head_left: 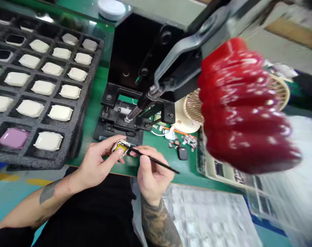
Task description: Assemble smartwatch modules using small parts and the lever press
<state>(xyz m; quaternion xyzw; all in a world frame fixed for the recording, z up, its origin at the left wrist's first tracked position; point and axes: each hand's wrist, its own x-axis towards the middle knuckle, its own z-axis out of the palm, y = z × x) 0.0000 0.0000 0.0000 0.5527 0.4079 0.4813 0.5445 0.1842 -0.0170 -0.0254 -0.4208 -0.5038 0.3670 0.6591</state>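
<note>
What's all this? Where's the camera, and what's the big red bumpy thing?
No robot here: a person works bare-handed. The camera, worn on their head, looks forward and down. The left hand holds a small white casing with yellow inside; the right hand holds a thin black stick, its tip at that casing. On the green tabletop stands a black metal machine with a silver lever. The shiny red ribbed grip may be its handle; it probably looks huge from being close. The dark grey foam tray holds many white casings and a purple one.

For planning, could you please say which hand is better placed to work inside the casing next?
Probably the right hand: it holds the black stick, tip at the casing that the left hand grips.
</note>
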